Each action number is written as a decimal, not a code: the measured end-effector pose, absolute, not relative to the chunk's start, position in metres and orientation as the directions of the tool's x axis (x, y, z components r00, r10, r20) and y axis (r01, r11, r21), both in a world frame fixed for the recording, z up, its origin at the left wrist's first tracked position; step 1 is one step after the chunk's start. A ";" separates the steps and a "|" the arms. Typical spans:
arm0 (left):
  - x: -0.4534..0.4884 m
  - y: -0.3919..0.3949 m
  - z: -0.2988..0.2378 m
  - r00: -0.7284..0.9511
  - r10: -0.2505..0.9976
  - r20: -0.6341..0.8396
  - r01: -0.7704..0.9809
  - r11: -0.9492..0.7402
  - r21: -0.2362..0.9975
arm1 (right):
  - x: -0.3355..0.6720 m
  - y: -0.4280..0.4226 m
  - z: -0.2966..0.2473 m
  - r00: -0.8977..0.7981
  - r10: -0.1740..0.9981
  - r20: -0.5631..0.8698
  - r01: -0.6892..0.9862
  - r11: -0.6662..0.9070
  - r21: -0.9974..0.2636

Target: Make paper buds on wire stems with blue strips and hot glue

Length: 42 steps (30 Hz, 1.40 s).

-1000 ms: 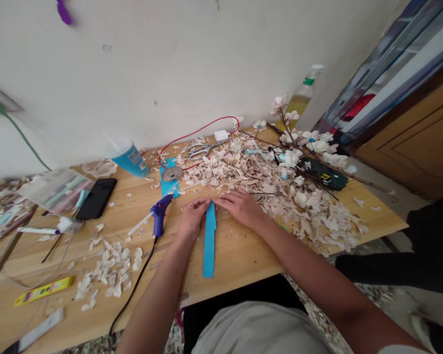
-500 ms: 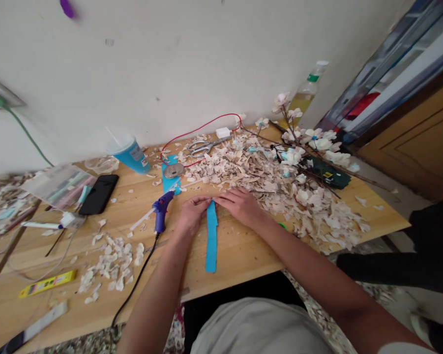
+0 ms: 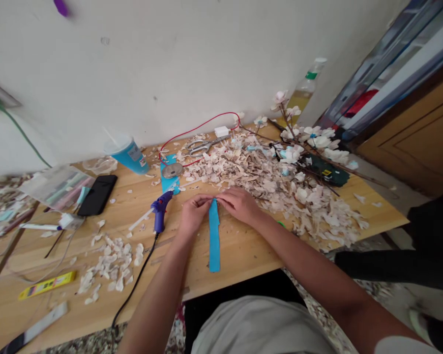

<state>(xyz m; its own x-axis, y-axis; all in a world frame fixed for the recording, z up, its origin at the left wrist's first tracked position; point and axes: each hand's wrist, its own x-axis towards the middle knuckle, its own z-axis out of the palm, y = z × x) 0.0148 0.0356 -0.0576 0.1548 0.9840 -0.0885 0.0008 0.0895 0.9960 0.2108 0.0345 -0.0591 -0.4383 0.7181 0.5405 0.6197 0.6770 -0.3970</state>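
A long blue strip (image 3: 214, 241) of paper or tape lies on the wooden table (image 3: 243, 253), running from my hands toward the near edge. My left hand (image 3: 191, 216) pinches its far end from the left, fingers closed. From the right, my right hand (image 3: 239, 204) pinches the same end, fingers bent and closed on it. A purple glue gun (image 3: 159, 210) lies just left of my left hand, its black cord (image 3: 132, 290) trailing off the table edge. A big heap of pale petals (image 3: 273, 184) lies behind and right of my right hand.
White flower branches (image 3: 310, 147), a bottle (image 3: 303, 93), scissors (image 3: 201, 146), a red wire (image 3: 195, 132), a blue cup (image 3: 127, 155), a black phone (image 3: 98, 194), a smaller petal pile (image 3: 110, 265), a yellow pack (image 3: 46, 285) and a plastic case (image 3: 57, 186) lie around. Another person's dark clothing (image 3: 409, 255) is at right.
Both hands have closed in on the strip's far end and pinch it together; the strip has shifted slightly right and straightened. The view moved a little.
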 end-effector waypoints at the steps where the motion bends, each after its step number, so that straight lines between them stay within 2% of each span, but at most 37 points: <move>1: 0.015 0.035 -0.057 0.150 0.986 -0.071 0.021 0.069 0.997 | 0.211 0.035 -0.060 -0.435 0.719 0.542 0.616 0.677 -0.404; 7: 0.015 0.035 -0.057 0.132 0.991 -0.011 0.083 0.000 0.997 | 0.211 0.037 -0.061 -0.418 0.721 0.553 0.605 0.675 -0.423; 13: 0.017 0.036 -0.061 0.130 0.985 -0.115 0.003 0.115 0.993 | 0.211 0.036 -0.059 -0.431 0.711 0.555 0.620 0.681 -0.391; 20: 0.019 0.038 -0.065 0.096 0.983 -0.158 -0.054 0.164 0.985 | 0.213 0.036 -0.059 -0.465 0.686 0.559 0.633 0.699 -0.331; 26: 0.018 0.035 -0.059 0.099 0.986 -0.136 0.006 0.136 0.991 | 0.210 0.035 -0.058 -0.445 0.708 0.548 0.629 0.683 -0.371; 32: 0.019 0.033 -0.054 0.110 0.991 -0.077 0.098 0.066 0.993 | 0.210 0.037 -0.060 -0.462 0.692 0.554 0.636 0.694 -0.336; 42: 0.018 0.037 -0.060 0.151 0.983 -0.103 0.002 0.103 0.995 | 0.209 0.039 -0.062 -0.481 0.657 0.580 0.636 0.717 -0.285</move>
<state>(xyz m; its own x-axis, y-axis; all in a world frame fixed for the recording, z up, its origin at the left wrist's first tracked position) 0.0184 0.0366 -0.0599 0.1507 0.9832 -0.1025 0.0023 0.1034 0.9946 0.2093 0.0387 -0.0619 -0.4811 0.6570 0.5804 0.6358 0.7173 -0.2849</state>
